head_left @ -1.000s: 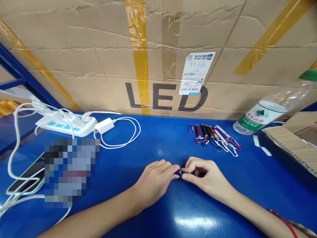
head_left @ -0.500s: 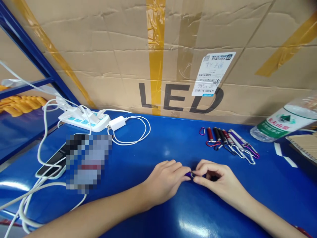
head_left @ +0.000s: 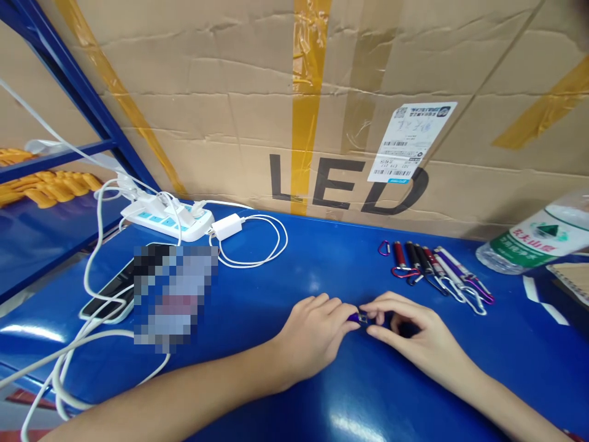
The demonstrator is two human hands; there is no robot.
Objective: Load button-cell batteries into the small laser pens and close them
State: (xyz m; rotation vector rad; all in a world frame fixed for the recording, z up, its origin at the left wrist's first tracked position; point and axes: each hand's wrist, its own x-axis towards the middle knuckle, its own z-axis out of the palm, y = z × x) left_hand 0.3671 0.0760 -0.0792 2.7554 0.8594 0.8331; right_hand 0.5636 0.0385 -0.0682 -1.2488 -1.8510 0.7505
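Note:
Both my hands rest on the blue table [head_left: 322, 264] and meet at a small purple keychain flashlight [head_left: 354, 317]. My left hand [head_left: 313, 334] is closed round its body, most of which is hidden under the fingers. My right hand [head_left: 409, 334] pinches the flashlight's end between thumb and fingertips. Behind my right hand lies a row of several more keychain flashlights [head_left: 435, 267], red, black, purple and silver, with carabiner clips.
A large cardboard box [head_left: 294, 104] marked LED stands along the back. A white power strip [head_left: 168, 218], a charger with coiled cable [head_left: 251, 239] and a phone [head_left: 108, 294] lie at left. A water bottle [head_left: 538, 236] lies at right, near a cardboard piece [head_left: 570, 276].
The camera has turned left, so everything sits further right in view. My hands stay together on the purple flashlight, with the right fingers shifting slightly at its end.

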